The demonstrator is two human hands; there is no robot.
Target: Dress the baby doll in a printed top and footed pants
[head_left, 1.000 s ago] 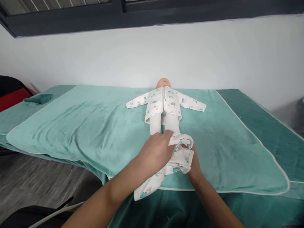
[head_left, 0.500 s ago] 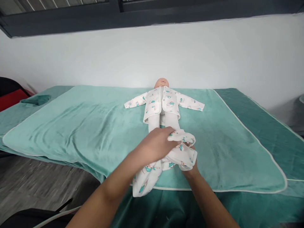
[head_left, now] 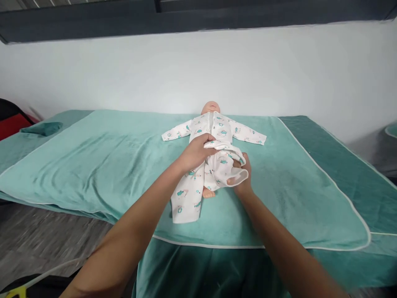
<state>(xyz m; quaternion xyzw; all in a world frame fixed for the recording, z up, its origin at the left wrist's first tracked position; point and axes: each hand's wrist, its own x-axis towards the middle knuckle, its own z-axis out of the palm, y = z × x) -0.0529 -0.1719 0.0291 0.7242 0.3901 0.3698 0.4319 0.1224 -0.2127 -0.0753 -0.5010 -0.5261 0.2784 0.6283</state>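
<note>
A baby doll point(head_left: 211, 107) lies on its back, wearing a white printed jacket point(head_left: 201, 124) with both sleeves spread out. White baby trousers point(head_left: 189, 200) with the same print lie across its legs, one trouser leg hanging flat toward me. My left hand point(head_left: 198, 154) pinches the waistband near the doll's middle. At the other side, my right hand point(head_left: 243, 176) grips the bunched trouser leg near its open cuff; some of its fingers are hidden by the cloth. One bare doll foot point(head_left: 208, 193) shows below the trousers, while the other is hidden.
A light green blanket point(head_left: 102, 165) with white piping covers the darker green bed point(head_left: 335, 165). Behind it rises a white wall point(head_left: 198, 70) under a dark window frame point(head_left: 198, 18). A red and black item point(head_left: 12, 120) stands at the far left.
Both hands have moved away from me, up along the doll's legs, carrying the trousers with them. A bare foot now shows below the cloth, and the loose trouser leg lies straighter.
</note>
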